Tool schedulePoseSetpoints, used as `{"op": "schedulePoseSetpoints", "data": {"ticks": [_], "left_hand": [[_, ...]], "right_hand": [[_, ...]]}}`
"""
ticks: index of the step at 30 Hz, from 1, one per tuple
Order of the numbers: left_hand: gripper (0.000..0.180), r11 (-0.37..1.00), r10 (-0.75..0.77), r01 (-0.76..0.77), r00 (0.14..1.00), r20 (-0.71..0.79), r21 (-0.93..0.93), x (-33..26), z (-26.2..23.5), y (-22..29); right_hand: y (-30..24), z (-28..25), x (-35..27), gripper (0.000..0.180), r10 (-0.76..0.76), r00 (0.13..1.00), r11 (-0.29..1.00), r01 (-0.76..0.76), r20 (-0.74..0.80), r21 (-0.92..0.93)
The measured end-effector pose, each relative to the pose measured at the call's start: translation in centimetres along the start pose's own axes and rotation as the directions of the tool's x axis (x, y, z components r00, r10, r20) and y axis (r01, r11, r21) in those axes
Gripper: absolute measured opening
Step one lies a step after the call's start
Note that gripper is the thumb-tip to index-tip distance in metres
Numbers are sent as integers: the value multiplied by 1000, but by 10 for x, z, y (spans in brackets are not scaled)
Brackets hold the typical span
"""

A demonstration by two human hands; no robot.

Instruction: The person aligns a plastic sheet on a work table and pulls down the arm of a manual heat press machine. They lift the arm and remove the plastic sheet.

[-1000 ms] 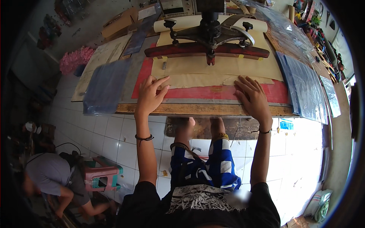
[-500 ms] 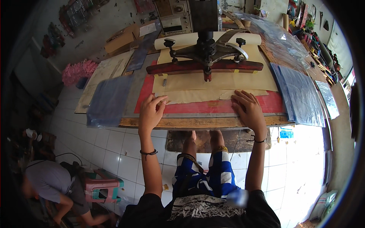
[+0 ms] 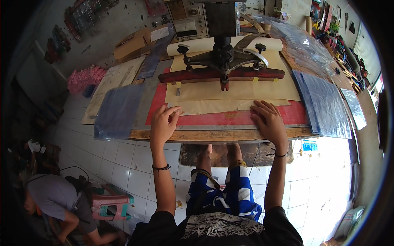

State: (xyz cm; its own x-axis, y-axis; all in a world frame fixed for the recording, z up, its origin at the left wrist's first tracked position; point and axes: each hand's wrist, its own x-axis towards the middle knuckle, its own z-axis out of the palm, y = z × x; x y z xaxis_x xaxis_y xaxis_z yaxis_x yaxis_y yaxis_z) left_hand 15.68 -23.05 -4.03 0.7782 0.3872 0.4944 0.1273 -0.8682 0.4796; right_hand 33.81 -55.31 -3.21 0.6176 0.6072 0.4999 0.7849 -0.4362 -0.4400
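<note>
a small blue label (image 3: 310,145) hung under the wooden bench edge (image 3: 221,134). the left hand (image 3: 162,125) and right hand (image 3: 269,123) lay flat, fingers spread, gripping nothing, on the thin tan sheet (image 3: 230,106) over the red mat (image 3: 230,118), before the dark red press bar (image 3: 221,74).

White tiled floor (image 3: 123,164) — bright glare at right. Grey wall (image 3: 102,24) behind wooden workbench (image 3: 221,134). Pink plastic stool (image 3: 111,205) lower left — a seated person (image 3: 53,201) beside it.
</note>
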Motion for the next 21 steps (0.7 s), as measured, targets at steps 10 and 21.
{"op": "schedulePoseSetpoints", "data": {"ticks": [10,21], "left_hand": [[22,1000,-10,10,1000,11,2,0,1,-1],[22,1000,-29,28,999,33,10,3,0,0]], "right_hand": [[0,0,0,29,-11,1000,1000,11,-1,-1],[3,0,1,29,-17,1000,1000,17,-5,-23]]}}
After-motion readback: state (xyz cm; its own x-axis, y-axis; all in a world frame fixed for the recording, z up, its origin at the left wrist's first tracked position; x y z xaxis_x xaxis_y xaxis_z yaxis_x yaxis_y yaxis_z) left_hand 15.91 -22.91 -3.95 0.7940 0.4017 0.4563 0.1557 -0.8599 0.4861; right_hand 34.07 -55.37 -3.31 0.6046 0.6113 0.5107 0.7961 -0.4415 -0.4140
